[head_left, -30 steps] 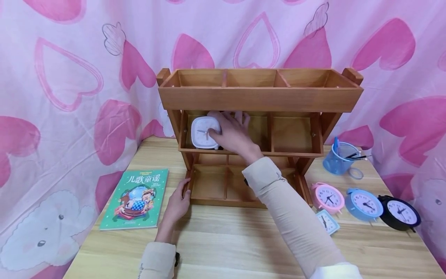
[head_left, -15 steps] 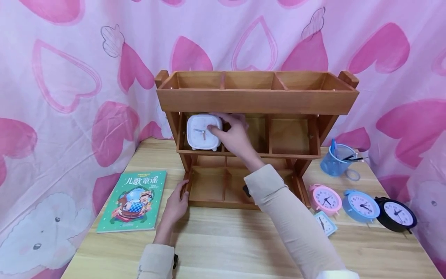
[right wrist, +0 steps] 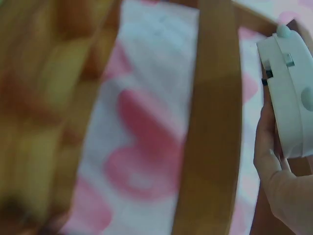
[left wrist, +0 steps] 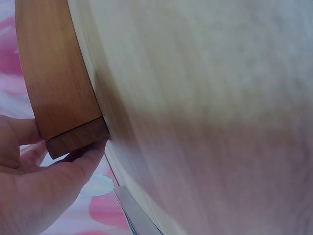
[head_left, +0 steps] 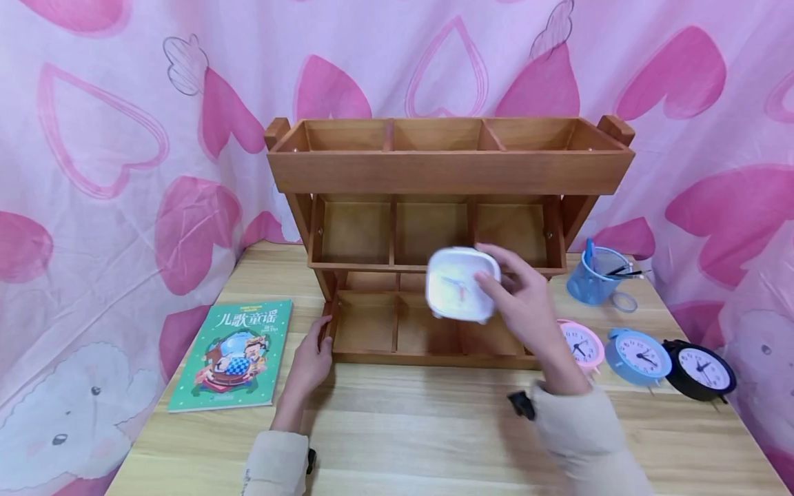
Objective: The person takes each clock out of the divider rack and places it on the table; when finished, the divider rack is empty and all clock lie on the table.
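Note:
In the head view my right hand [head_left: 527, 303] grips a white square alarm clock [head_left: 455, 275] by its right side. The clock hangs in the air before the wooden shelf [head_left: 446, 172], its face towards me. The right wrist view shows the white clock [right wrist: 288, 93] side-on, with my right hand [right wrist: 293, 196] around it. At the shelf's lower left corner my left hand [head_left: 313, 362] holds the side board. Close up in the left wrist view, thumb and fingers of my left hand [left wrist: 39, 191] lie on either side of the board's end [left wrist: 61, 83].
Right of the shelf stand pink [head_left: 583, 344], blue [head_left: 639, 357] and black [head_left: 699, 372] alarm clocks. Behind them are a blue mesh pen cup [head_left: 592, 279] and a tape ring [head_left: 624, 302]. A green book [head_left: 232, 355] lies on the table's left. The shelf has three divided tiers.
My right hand has lifted the white alarm clock out of the middle tier's left compartment and brought it right, down and forward of the shelf. The left hand keeps its hold.

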The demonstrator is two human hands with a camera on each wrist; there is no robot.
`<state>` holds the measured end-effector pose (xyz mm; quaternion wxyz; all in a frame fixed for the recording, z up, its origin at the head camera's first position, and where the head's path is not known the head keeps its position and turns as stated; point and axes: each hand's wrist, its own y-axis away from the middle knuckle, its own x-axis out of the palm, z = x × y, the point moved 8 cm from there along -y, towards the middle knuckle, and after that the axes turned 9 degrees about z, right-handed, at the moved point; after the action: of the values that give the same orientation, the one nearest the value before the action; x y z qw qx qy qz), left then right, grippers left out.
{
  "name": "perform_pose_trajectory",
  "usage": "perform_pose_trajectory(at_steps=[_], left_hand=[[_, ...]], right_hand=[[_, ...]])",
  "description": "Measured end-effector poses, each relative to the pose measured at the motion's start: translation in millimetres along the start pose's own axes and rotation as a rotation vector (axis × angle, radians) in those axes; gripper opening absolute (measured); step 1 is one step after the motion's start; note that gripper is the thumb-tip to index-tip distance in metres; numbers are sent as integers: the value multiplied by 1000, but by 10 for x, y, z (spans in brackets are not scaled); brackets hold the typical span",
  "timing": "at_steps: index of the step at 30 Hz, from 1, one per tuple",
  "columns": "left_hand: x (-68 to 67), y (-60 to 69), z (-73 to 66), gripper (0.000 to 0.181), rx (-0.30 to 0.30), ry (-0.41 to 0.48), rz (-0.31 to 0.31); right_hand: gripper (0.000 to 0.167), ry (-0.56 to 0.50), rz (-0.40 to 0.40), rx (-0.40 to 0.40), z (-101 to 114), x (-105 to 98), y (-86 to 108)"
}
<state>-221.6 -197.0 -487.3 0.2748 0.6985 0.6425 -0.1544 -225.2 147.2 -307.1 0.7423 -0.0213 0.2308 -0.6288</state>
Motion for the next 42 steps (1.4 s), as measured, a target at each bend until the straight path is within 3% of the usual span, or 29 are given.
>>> perform_pose_trajectory(at_steps=[6, 11, 14, 18, 22, 26, 28, 35, 42], left_hand=[[46, 41, -11, 46, 13, 4, 1], [95, 64, -9, 46, 4, 10, 14], [83, 71, -10, 46, -4, 9, 11], [55, 81, -11, 46, -16, 11, 14], [37, 87, -15, 46, -18, 17, 16], [36, 79, -15, 46, -9, 20, 24], [41, 75, -8, 46, -11, 23, 30], [24, 56, 33, 46, -17, 0, 20], [0, 41, 62, 47, -31, 1, 25]], right_hand=[[45, 101, -157, 234, -582, -749, 843], [43, 92, -326, 307, -998, -1356, 1520], [42, 150, -346, 385, -1204, -1646, 1814], [47, 341, -281, 603, -1496, -1934, 2077], [64, 407, -102, 777, -1762, -2015, 2166], [78, 355, 86, 910, -1974, -1955, 2196], [80, 337, 137, 931, -2042, -1939, 2207], [70, 527, 192, 775, -2060, -1955, 2098], [62, 596, 196, 708, -2049, -1942, 2012]])
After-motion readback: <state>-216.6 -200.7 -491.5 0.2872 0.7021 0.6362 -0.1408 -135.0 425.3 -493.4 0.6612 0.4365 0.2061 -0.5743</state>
